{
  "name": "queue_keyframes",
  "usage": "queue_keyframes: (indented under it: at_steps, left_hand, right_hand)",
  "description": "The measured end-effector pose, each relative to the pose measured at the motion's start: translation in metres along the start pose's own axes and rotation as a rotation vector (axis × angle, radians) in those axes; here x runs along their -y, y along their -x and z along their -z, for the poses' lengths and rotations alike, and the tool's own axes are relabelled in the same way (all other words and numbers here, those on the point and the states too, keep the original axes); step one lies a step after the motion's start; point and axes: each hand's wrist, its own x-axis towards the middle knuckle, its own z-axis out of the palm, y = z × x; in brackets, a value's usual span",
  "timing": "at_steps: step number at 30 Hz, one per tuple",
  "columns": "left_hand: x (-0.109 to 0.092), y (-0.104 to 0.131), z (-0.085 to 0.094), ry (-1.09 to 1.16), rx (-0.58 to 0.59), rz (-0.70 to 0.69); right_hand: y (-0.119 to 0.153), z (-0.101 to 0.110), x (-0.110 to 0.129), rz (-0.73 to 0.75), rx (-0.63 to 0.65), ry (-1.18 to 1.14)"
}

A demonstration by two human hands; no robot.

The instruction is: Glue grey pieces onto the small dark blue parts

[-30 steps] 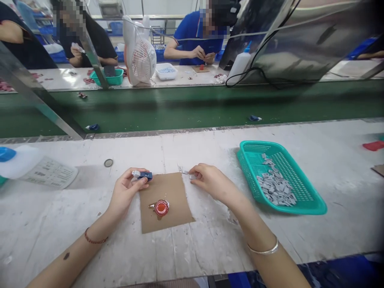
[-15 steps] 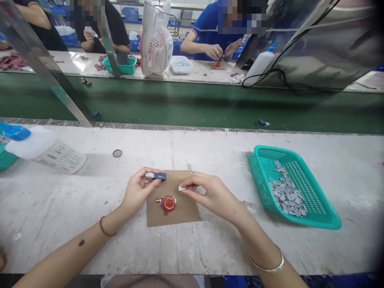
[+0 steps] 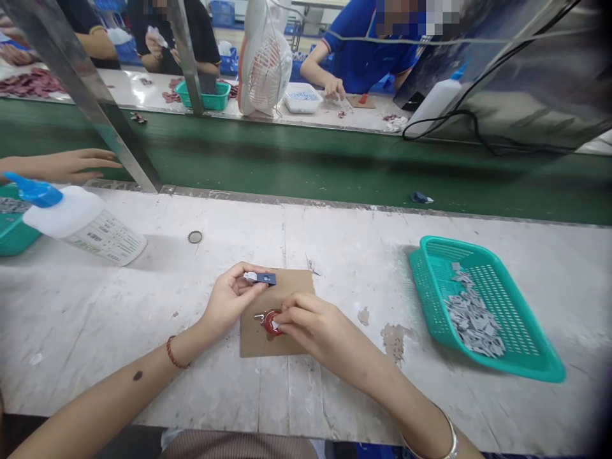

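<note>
My left hand [image 3: 228, 299] pinches a small dark blue piece [image 3: 268, 278] with a whitish part at its left end, above the upper edge of a brown cardboard sheet [image 3: 252, 342]. My right hand [image 3: 310, 320] is closed on a small pale piece [image 3: 275, 324], its fingertips at a round red dish [image 3: 268, 322] on the cardboard. The fingers partly cover the pale piece and the dish. Off to the right, a green basket [image 3: 530, 331] holds many small grey pieces [image 3: 473, 319].
A white bottle with a blue cap [image 3: 90, 223] leans at the left, near another green basket [image 3: 19, 236] and a bottle cap [image 3: 195, 237]. Another person's hand [image 3: 71, 166] reaches in at the left. A metal post [image 3: 105, 115] stands at the far edge.
My right hand has moved down and left, bringing the pale piece from beside the dish to it. Another person's hand has appeared at the left. The view has shifted slightly.
</note>
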Motion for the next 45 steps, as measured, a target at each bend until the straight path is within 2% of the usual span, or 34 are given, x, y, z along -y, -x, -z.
queue_keyframes:
  at_steps: [7,12,14,19,22,31,42,45]
  left_hand:
    - [0.000,0.001,0.000,-0.031,0.012,-0.010]
    - [-0.001,0.001,0.000,-0.029,0.041,0.002]
    - [-0.001,0.001,-0.001,-0.039,0.052,0.008]
    - [-0.001,0.003,-0.002,-0.077,0.061,0.023]
    - [0.000,0.003,-0.003,-0.073,0.067,0.021]
    - [0.003,0.003,-0.003,-0.091,0.059,0.004]
    - [0.004,0.004,-0.003,-0.110,0.054,0.002]
    - [0.004,0.004,-0.002,-0.124,0.043,-0.016]
  right_hand:
    - [0.002,-0.003,0.002,-0.022,0.030,0.075]
    - [-0.001,0.001,0.003,-0.049,0.004,-0.065]
    - [-0.004,0.006,0.000,-0.089,-0.064,-0.194]
    - [-0.015,0.008,-0.017,-0.237,-0.327,-0.515]
    - [-0.021,0.003,-0.024,-0.256,-0.383,-0.649]
    - [-0.028,-0.009,-0.028,-0.263,-0.380,-0.688]
    - [-0.029,-0.013,-0.029,-0.239,-0.384,-0.587]
    - [-0.029,-0.011,-0.030,-0.265,-0.351,-0.625]
